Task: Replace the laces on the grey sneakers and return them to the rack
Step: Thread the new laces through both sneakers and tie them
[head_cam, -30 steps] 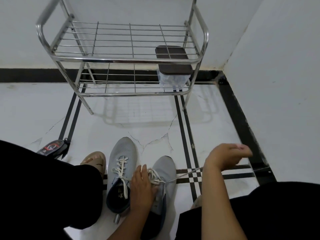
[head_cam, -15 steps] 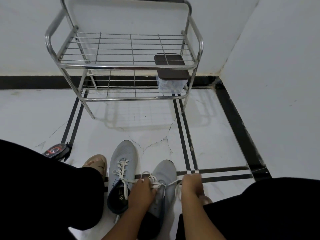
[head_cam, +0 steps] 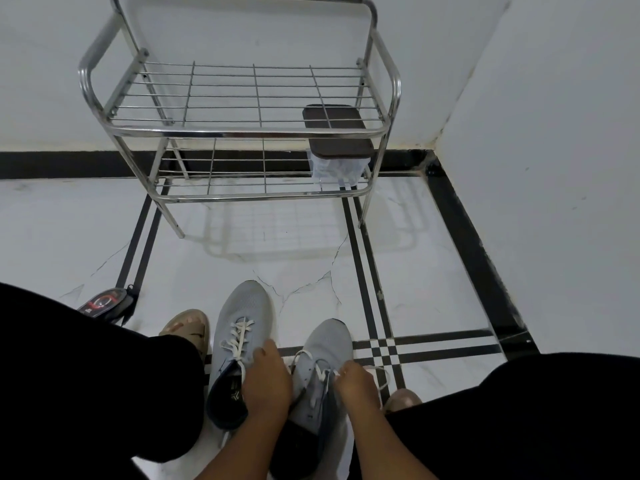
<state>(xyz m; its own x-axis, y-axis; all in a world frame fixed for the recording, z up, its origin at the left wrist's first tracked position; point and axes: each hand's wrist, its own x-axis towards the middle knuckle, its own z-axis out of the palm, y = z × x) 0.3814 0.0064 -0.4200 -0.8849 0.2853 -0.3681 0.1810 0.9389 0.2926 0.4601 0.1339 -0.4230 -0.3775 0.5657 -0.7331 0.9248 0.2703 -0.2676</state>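
Note:
Two grey sneakers stand side by side on the floor between my knees. The left sneaker [head_cam: 242,327] has its white lace threaded through. The right sneaker [head_cam: 325,355] has a white lace [head_cam: 317,367] partly threaded, with a loose loop trailing on the floor to its right. My left hand [head_cam: 266,382] grips the right sneaker at its inner side. My right hand [head_cam: 356,382] pinches the lace at the shoe's eyelets. The steel rack [head_cam: 242,133] stands against the wall ahead.
A clear box with a dark lid [head_cam: 337,143] sits on the rack's lower shelf at the right. A small black and red device [head_cam: 104,303] lies on the floor at the left. My sandalled foot [head_cam: 187,329] is beside the left sneaker. A wall closes the right side.
My right hand, which had pulled the lace out to the right, has come back to the right sneaker. My left hand shifted from the shoe's top to its inner side.

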